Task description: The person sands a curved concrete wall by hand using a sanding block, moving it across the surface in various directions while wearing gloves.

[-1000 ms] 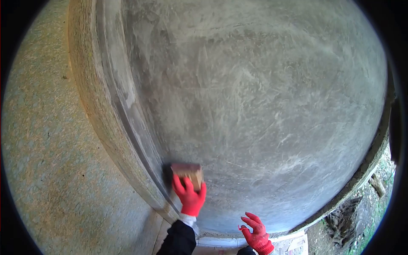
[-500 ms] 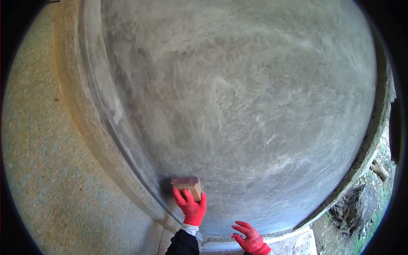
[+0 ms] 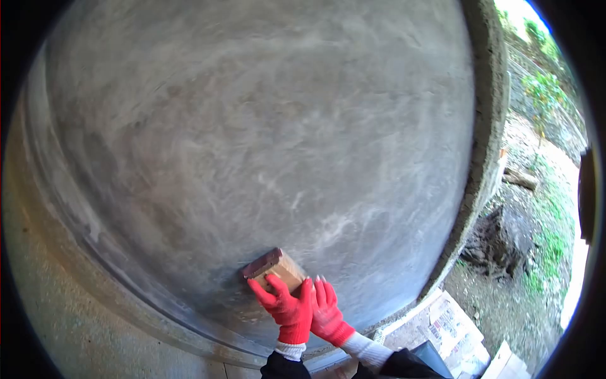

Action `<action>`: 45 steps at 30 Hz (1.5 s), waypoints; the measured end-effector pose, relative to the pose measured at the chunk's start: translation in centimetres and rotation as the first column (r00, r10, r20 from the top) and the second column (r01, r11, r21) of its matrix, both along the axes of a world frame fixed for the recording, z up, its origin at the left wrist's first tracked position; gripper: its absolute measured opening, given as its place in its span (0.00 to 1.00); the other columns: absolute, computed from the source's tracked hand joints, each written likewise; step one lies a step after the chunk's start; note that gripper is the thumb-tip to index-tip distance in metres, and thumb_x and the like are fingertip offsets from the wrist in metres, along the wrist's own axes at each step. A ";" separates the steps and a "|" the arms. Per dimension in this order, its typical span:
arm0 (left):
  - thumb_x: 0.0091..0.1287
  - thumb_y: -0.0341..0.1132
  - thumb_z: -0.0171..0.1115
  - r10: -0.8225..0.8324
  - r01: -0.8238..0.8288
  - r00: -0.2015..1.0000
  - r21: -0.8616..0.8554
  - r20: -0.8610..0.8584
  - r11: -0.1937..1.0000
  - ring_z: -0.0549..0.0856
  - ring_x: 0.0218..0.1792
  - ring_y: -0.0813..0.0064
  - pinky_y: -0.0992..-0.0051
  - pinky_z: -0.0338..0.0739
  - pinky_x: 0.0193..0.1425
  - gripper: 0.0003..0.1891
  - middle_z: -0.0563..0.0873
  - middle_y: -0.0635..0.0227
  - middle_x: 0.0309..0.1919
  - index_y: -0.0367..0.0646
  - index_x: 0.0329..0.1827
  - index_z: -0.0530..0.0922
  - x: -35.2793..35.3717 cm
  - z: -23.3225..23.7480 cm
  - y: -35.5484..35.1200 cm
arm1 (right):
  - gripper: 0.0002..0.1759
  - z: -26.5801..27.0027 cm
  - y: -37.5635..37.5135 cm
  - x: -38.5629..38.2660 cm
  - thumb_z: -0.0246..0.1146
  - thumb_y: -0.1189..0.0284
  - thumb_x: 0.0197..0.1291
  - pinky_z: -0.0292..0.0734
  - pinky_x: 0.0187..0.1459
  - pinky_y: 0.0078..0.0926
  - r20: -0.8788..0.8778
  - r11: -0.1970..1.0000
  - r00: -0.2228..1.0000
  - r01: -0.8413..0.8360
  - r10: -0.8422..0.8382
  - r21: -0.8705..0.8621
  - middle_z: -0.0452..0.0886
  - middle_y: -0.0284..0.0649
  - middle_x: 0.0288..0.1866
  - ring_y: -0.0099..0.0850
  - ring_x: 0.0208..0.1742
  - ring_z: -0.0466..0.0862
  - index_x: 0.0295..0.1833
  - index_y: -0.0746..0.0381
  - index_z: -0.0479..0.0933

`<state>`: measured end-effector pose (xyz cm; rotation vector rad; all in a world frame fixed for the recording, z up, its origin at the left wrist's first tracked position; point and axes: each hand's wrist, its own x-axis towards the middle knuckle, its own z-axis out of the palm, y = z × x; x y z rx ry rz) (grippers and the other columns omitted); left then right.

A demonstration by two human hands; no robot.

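Note:
A wooden block (image 3: 275, 270) with a dark reddish face lies against the grey plastered surface (image 3: 278, 139), near its lower part. My left hand (image 3: 289, 311), in a red glove, grips the block from below, thumb and fingers on its sides. Just to the right is my right hand (image 3: 329, 316), also red-gloved, its fingers extended upward beside the block's right end and touching or overlapping my left hand. Whether its fingertips press on the block is hard to tell.
A rough concrete edge (image 3: 485, 126) borders the surface on the right. Beyond it are a dark stump (image 3: 499, 243), a short log (image 3: 521, 179) and grass. Printed paper sheets (image 3: 445, 325) lie at the lower right. A speckled floor (image 3: 95, 322) is at lower left.
The view has turned rightward. My right hand has come up and left to join my left hand at the block. The block is now tilted, and has shifted away from the left edge strip.

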<state>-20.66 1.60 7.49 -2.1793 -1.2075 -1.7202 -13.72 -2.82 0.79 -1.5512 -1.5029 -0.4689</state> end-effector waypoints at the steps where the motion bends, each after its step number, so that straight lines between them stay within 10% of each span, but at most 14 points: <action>1: 0.60 0.47 0.70 -0.057 0.057 0.998 0.001 -0.022 0.998 0.66 0.64 0.34 0.44 0.65 0.64 0.36 0.55 0.36 0.72 0.43 0.68 0.65 1.2 1.0 -0.1 | 0.39 0.0 1.7 0.7 0.68 0.62 0.52 0.65 0.65 0.55 0.037 0.986 0.989 0.143 -0.146 0.084 0.63 0.64 0.69 0.60 0.65 0.68 0.68 0.65 0.64; 5: 0.66 0.44 0.63 -0.346 0.353 0.895 -0.026 -0.283 0.935 0.64 0.68 0.38 0.52 0.65 0.68 0.31 0.51 0.37 0.74 0.43 0.70 0.67 5.2 7.6 -1.1 | 0.36 11.1 2.6 6.0 0.61 0.61 0.60 0.64 0.64 0.55 -0.007 0.853 0.924 0.357 -0.383 0.381 0.59 0.66 0.71 0.62 0.65 0.67 0.72 0.62 0.59; 11: 0.65 0.28 0.60 -0.537 0.537 0.843 0.126 -0.041 0.834 0.59 0.73 0.44 0.55 0.62 0.72 0.33 0.46 0.41 0.77 0.34 0.74 0.60 6.1 9.0 -2.4 | 0.55 12.4 0.6 13.9 0.78 0.54 0.37 0.63 0.64 0.53 -0.150 0.811 0.892 0.451 -0.427 0.372 0.56 0.68 0.72 0.63 0.68 0.65 0.72 0.61 0.61; 17: 0.65 0.28 0.58 -0.315 0.336 0.931 0.095 -0.187 0.937 0.56 0.74 0.40 0.48 0.57 0.74 0.30 0.50 0.40 0.76 0.31 0.71 0.62 4.8 5.6 0.2 | 0.57 -0.9 -2.5 23.7 0.77 0.55 0.42 0.59 0.68 0.57 -0.313 0.785 0.794 0.591 -0.522 0.189 0.48 0.72 0.75 0.67 0.71 0.60 0.74 0.67 0.55; 26: 0.70 0.28 0.53 0.002 0.088 0.973 0.377 -0.233 0.922 0.55 0.74 0.37 0.43 0.57 0.73 0.23 0.58 0.46 0.74 0.32 0.68 0.65 6.8 6.9 3.8 | 0.47 23.9 -6.5 43.3 0.72 0.58 0.51 0.59 0.71 0.47 -0.326 0.675 0.817 0.576 -0.475 0.460 0.54 0.58 0.77 0.56 0.73 0.60 0.74 0.62 0.61; 29: 0.73 0.32 0.48 0.133 -0.015 0.962 0.439 -0.239 0.898 0.56 0.74 0.37 0.42 0.56 0.72 0.23 0.59 0.47 0.74 0.33 0.70 0.63 7.9 7.8 3.9 | 0.48 17.0 -7.1 42.9 0.71 0.59 0.50 0.57 0.71 0.48 -0.305 0.702 0.809 0.587 -0.502 0.404 0.53 0.59 0.77 0.58 0.74 0.59 0.74 0.65 0.60; 32: 0.73 0.43 0.50 0.285 -0.138 0.910 0.427 -0.302 0.893 0.67 0.66 0.35 0.35 0.56 0.70 0.23 0.72 0.43 0.64 0.34 0.62 0.70 8.3 9.2 2.0 | 0.54 -1.2 -6.9 41.6 0.72 0.57 0.47 0.58 0.69 0.60 -0.239 0.727 0.829 0.559 -0.506 0.400 0.49 0.69 0.75 0.67 0.73 0.57 0.76 0.64 0.55; 35: 0.73 0.42 0.50 0.337 -0.173 0.895 0.466 -0.294 0.867 0.68 0.66 0.35 0.36 0.57 0.70 0.22 0.73 0.43 0.63 0.34 0.61 0.70 8.8 9.5 1.8 | 0.55 -4.6 -7.7 42.4 0.73 0.59 0.45 0.59 0.68 0.60 -0.230 0.733 0.838 0.545 -0.495 0.407 0.49 0.69 0.74 0.67 0.73 0.58 0.77 0.63 0.53; 42: 0.74 0.40 0.47 0.403 -0.228 0.857 0.465 -0.322 0.855 0.68 0.66 0.36 0.36 0.56 0.70 0.22 0.72 0.42 0.63 0.34 0.64 0.67 9.5 9.8 1.4 | 0.49 22.7 -8.8 49.1 0.75 0.65 0.45 0.60 0.70 0.49 -0.222 0.692 0.854 0.513 -0.470 0.508 0.56 0.63 0.74 0.58 0.73 0.61 0.73 0.63 0.62; 45: 0.75 0.40 0.45 0.419 -0.244 0.852 0.470 -0.313 0.848 0.68 0.66 0.36 0.36 0.57 0.70 0.22 0.72 0.42 0.63 0.34 0.64 0.66 9.4 9.8 1.2 | 0.49 20.8 -8.7 48.5 0.76 0.64 0.44 0.59 0.71 0.48 -0.279 0.690 0.848 0.529 -0.450 0.494 0.55 0.64 0.74 0.58 0.74 0.59 0.73 0.63 0.63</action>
